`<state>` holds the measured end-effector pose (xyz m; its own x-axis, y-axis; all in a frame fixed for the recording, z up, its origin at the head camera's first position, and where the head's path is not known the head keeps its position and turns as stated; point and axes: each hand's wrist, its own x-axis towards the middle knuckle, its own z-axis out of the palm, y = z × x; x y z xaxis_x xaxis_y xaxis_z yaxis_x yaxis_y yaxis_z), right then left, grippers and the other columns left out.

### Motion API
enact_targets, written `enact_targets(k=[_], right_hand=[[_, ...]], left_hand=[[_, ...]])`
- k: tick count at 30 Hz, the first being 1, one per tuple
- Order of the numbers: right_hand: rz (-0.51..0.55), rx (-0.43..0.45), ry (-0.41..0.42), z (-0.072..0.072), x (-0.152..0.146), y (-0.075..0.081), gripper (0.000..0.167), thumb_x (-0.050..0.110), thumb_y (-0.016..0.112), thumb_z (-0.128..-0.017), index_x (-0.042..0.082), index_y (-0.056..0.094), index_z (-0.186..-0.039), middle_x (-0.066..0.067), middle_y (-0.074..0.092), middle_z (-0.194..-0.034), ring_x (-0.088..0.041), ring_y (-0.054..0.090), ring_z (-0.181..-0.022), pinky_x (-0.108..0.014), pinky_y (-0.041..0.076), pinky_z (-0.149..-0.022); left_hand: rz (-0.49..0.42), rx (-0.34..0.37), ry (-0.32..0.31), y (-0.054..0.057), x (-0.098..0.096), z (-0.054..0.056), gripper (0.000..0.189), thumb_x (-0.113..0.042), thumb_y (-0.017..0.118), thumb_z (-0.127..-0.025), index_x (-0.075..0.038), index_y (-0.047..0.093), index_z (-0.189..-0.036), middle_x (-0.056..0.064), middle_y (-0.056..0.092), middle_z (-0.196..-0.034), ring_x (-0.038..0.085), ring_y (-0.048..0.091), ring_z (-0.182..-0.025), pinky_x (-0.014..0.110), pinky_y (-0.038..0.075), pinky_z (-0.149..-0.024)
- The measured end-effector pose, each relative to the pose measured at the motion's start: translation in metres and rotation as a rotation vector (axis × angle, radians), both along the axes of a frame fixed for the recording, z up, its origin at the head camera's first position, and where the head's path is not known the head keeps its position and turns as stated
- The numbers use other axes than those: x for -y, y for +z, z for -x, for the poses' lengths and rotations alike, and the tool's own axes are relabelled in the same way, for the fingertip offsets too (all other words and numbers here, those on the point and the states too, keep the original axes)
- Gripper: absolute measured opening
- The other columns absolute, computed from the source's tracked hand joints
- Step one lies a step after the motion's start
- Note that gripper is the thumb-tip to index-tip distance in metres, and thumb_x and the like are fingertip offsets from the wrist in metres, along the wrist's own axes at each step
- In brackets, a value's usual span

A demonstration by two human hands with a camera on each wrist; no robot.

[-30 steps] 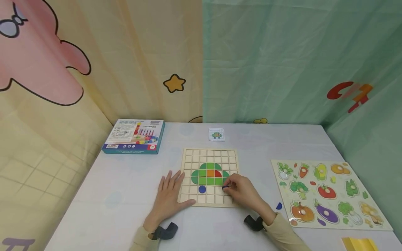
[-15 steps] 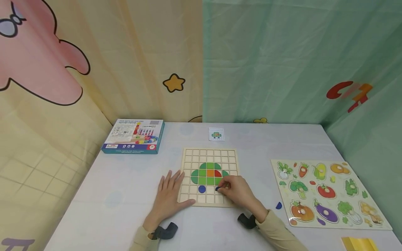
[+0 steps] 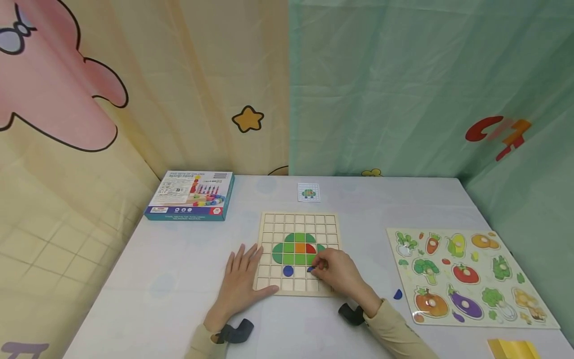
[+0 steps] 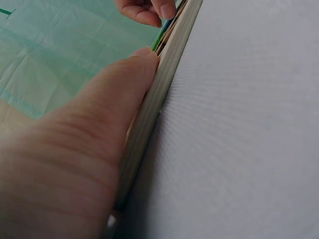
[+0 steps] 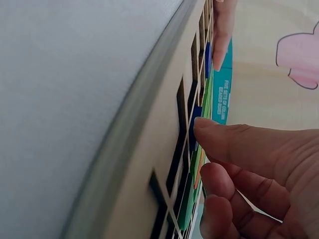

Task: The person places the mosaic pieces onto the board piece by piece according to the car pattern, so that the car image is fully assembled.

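Note:
A wooden grid board (image 3: 278, 219) lies on the table. Green, orange and red pieces form a rounded shape (image 3: 289, 259) in its cells, and a blue disc (image 3: 288, 270) sits below them. My right hand (image 3: 338, 269) holds a small blue piece (image 3: 310, 269) at a cell in the disc's row, to its right. In the right wrist view the thumb tip is on this blue piece (image 5: 192, 137), with the other fingers curled behind. My left hand (image 3: 242, 279) lies spread along the board's left edge, its thumb across the front left corner.
Right of the board lies a loose blue half disc (image 3: 397, 294), beside a vegetable puzzle board (image 3: 441, 276). A small pattern card (image 3: 309, 192) lies behind the grid board. A flat box (image 3: 190, 195) stands back left, a yellow block (image 3: 513, 349) front right.
My right hand has moved left over the board with the blue piece, then stayed at that cell, where more of the piece's blue face now shows. The left hand has kept its place.

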<state>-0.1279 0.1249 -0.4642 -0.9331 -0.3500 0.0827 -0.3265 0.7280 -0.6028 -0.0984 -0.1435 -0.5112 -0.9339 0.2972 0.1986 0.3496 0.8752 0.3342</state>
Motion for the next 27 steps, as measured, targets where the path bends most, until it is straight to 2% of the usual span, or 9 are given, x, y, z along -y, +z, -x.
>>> enact_targets(k=[6,12,17,27], right_hand=[[-0.017,0.000,0.003,-0.001,0.000,0.002,0.015,0.013,0.080,-0.076,0.015,0.065,-0.072,0.010,0.046,-0.063,-0.008,0.042,-0.056,-0.023,0.035,-0.049],[-0.028,-0.003,-0.039,-0.008,-0.012,0.008,0.014,0.015,0.078,-0.078,0.018,0.066,-0.071,0.011,0.046,-0.061,-0.007,0.041,-0.054,-0.023,0.034,-0.048],[-0.018,-0.012,-0.107,-0.017,-0.038,0.012,0.012,0.018,0.076,-0.081,0.020,0.066,-0.074,0.013,0.048,-0.061,-0.006,0.042,-0.052,-0.024,0.035,-0.047],[-0.104,0.017,-0.302,-0.043,-0.109,0.016,0.012,0.027,0.074,-0.083,0.015,0.070,-0.081,0.009,0.050,-0.062,-0.010,0.044,-0.055,-0.025,0.035,-0.047]], left_hand=[[0.006,0.006,0.003,0.000,0.000,0.000,0.102,-0.073,0.058,-0.075,-0.008,0.030,-0.149,0.011,0.027,-0.153,0.034,0.008,-0.142,0.051,0.002,-0.112],[-0.005,-0.001,0.000,0.001,0.000,-0.001,0.102,-0.071,0.060,-0.075,-0.007,0.031,-0.148,0.011,0.028,-0.152,0.035,0.010,-0.141,0.052,0.002,-0.112],[-0.003,-0.001,0.002,0.000,0.000,-0.001,0.102,-0.073,0.058,-0.075,-0.008,0.030,-0.149,0.011,0.028,-0.152,0.036,0.009,-0.141,0.052,0.002,-0.112],[-0.008,-0.002,0.003,-0.001,-0.001,0.000,0.103,-0.074,0.057,-0.075,-0.008,0.030,-0.149,0.011,0.027,-0.153,0.036,0.009,-0.141,0.052,0.002,-0.112]])
